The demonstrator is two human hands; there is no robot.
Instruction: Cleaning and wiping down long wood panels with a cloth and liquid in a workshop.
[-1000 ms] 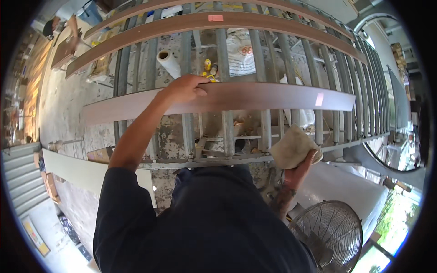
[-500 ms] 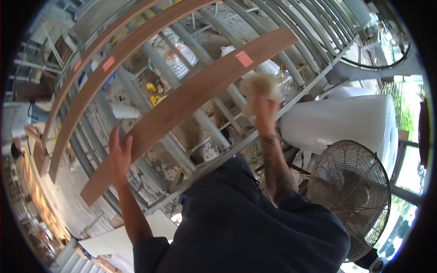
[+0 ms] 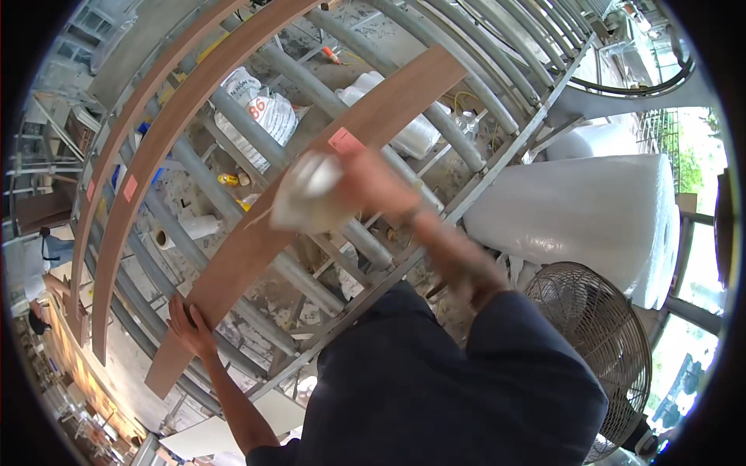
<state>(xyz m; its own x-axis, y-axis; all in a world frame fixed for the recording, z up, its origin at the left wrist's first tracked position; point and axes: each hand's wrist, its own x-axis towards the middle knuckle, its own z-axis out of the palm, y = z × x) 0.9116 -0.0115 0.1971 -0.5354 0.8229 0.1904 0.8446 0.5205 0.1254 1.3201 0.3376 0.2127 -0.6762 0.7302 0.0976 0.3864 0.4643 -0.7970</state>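
Observation:
A long brown wooden board (image 3: 260,225) lies slantwise across grey metal rollers, with a pink label (image 3: 345,142) on its upper face. Across its lower left end, my left hand (image 3: 192,329) holds the board, fingers reaching over the far edge. My right hand (image 3: 373,182), smeared by motion, is closed on a pale whitish cloth (image 3: 311,194). The cloth is on or just over the board's middle, below the label; the blur hides whether it touches. Beyond lie two more long brown boards (image 3: 159,132), each with a pink label.
Grey rollers (image 3: 299,74) sit in a metal frame (image 3: 466,203) before me. A bubble-wrap roll (image 3: 575,213) and a caged fan (image 3: 594,342) stand at the right. Under the rollers are a white sack (image 3: 256,116) and a yellow bottle (image 3: 228,179). Another person works at the far left.
My right hand has swept the cloth leftward along the board, from near its right end to its middle. My left hand has settled across the board's lower left end. The view has shifted slightly.

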